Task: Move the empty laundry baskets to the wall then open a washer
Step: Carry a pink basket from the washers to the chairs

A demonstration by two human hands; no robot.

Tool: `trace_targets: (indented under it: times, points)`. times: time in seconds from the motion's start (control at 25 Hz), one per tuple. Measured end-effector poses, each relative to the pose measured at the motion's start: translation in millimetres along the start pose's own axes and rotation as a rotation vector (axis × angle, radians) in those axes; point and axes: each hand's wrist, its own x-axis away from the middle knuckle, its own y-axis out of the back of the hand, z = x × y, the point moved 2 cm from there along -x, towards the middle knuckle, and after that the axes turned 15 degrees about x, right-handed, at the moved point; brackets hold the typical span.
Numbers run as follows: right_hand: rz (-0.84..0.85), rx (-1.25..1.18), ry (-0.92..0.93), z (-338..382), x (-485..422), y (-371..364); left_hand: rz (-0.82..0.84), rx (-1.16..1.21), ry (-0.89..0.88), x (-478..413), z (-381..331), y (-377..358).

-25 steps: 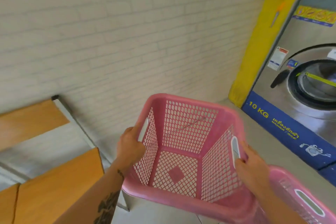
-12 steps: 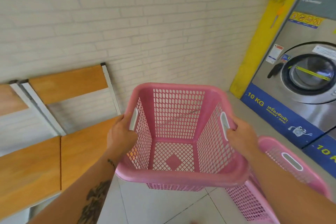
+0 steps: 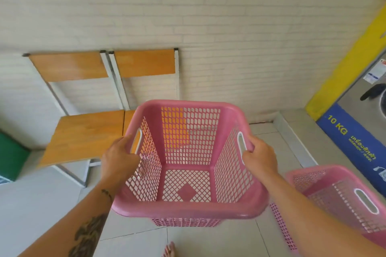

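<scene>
I hold an empty pink laundry basket in the air in front of me, above the tiled floor. My left hand grips its left handle slot and my right hand grips its right one. A second pink basket stands on the floor at the lower right, beside my right forearm. The steel washer with a blue "10 KG" band sits at the far right edge, only partly in view. The white brick wall is straight ahead.
Two wooden chairs with white metal frames stand against the wall at the left, the nearer one partly behind the held basket. A green bin is at the far left. A yellow post and a raised grey plinth border the washer.
The view has swung left and down: the washer has slid to the right edge and both chairs have come into sight. The held basket is lower and closer to the chairs.
</scene>
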Motion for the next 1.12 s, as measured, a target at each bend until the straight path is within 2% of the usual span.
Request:
trace_targets:
  times: [0.24,0.44,0.76,1.12]
  points:
    - [0.108,0.053,0.283,137,68,-74,-0.27,-0.047,0.196,50,120,145]
    - [0.152,0.077,0.44,273,141,-145,-0.408,-0.045,0.308,68,223,274]
    - [0.244,0.049,0.499,456,231,-222,-0.472,-0.055,0.323,32,337,455]
    - [0.407,0.018,0.492,603,221,-331,-0.469,-0.131,0.354,-81,438,550]
